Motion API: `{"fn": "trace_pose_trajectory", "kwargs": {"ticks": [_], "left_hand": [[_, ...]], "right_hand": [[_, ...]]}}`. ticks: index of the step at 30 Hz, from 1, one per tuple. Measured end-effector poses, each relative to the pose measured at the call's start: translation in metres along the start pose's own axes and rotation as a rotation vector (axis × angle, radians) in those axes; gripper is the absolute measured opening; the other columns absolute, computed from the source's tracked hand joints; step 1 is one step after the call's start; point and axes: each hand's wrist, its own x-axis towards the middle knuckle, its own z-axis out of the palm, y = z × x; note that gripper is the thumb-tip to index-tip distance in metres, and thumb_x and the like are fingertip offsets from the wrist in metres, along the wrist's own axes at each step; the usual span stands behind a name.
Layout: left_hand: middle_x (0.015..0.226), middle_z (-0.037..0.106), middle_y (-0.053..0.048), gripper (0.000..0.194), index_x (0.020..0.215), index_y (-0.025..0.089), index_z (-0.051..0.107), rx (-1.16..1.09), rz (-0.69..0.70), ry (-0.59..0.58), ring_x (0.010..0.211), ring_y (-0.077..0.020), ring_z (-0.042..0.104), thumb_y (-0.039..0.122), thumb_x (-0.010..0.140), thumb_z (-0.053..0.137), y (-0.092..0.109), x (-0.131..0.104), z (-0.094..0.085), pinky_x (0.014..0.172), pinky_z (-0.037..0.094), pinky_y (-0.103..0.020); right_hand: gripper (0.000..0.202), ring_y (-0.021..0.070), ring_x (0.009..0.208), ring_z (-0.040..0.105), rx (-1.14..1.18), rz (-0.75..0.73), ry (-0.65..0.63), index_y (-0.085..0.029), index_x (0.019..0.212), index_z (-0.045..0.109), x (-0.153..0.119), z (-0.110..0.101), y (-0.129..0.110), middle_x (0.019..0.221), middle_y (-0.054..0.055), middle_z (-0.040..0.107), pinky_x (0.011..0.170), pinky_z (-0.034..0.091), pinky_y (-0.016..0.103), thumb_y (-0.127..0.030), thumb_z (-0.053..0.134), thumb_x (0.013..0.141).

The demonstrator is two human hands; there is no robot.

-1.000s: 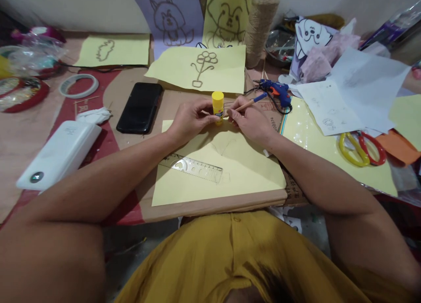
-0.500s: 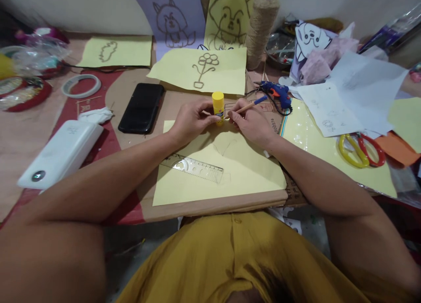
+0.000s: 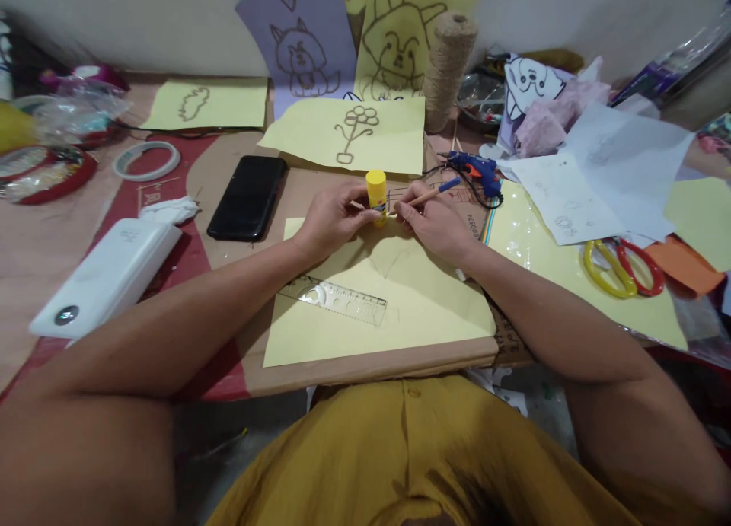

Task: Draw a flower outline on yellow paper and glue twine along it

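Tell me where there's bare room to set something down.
Bare tabletop: far left, between the red container and white power bank. Also the yellow sheet's lower right, between ruler and right forearm. Crowded: between left hand and right hand, with glue stick and pencil; right, among papers and scissors.

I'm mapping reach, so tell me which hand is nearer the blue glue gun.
Right. The right hand, holding the pencil, is just below and left of the blue glue gun in the picture; the left hand, holding the yellow glue stick, is farther left.
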Motion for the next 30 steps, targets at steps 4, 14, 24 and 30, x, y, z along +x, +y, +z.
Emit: {"fn": "trace_pose_trajectory", "kwargs": {"ticks": [4,14,24,30], "left_hand": [[0.108,0.086,-0.007,0.017,0.108,0.024,0.087,0.007,-0.010,-0.003,0.096,-0.0232,0.083,0.029,0.092,0.091,0.000,-0.001,0.001,0.089,0.071,-0.034],[0.113,0.088,-0.008,0.018,0.111,0.021,0.087,0.053,-0.036,-0.032,0.098,-0.0205,0.084,0.021,0.094,0.088,0.007,0.001,0.000,0.090,0.071,-0.029],[0.115,0.089,-0.008,0.019,0.112,0.021,0.088,0.031,-0.027,-0.028,0.098,-0.0196,0.084,0.020,0.093,0.088,0.006,0.001,0.000,0.090,0.071,-0.028],[0.117,0.089,-0.008,0.021,0.114,0.022,0.089,0.016,-0.028,-0.034,0.099,-0.0197,0.084,0.016,0.093,0.088,0.008,0.001,0.002,0.092,0.071,-0.029]], "right_hand": [[0.022,0.0216,0.087,0.067,0.008,0.022,-0.005,-0.026,0.092,0.059,0.000,0.001,-0.001,0.089,0.002,0.073,0.074,0.054,0.035,-0.035,0.063,0.112],[0.020,0.0199,0.085,0.066,-0.006,0.056,-0.025,-0.026,0.089,0.059,0.000,0.003,-0.007,0.092,0.003,0.073,0.071,0.052,0.031,-0.019,0.061,0.108],[0.022,0.0217,0.092,0.066,-0.077,0.022,-0.032,-0.025,0.088,0.060,0.003,0.004,-0.007,0.098,0.004,0.075,0.080,0.051,0.034,-0.016,0.063,0.107],[0.020,0.0213,0.087,0.063,-0.093,0.048,-0.051,-0.026,0.090,0.057,0.000,0.002,-0.012,0.091,0.002,0.071,0.075,0.046,0.033,-0.022,0.063,0.110]]}}
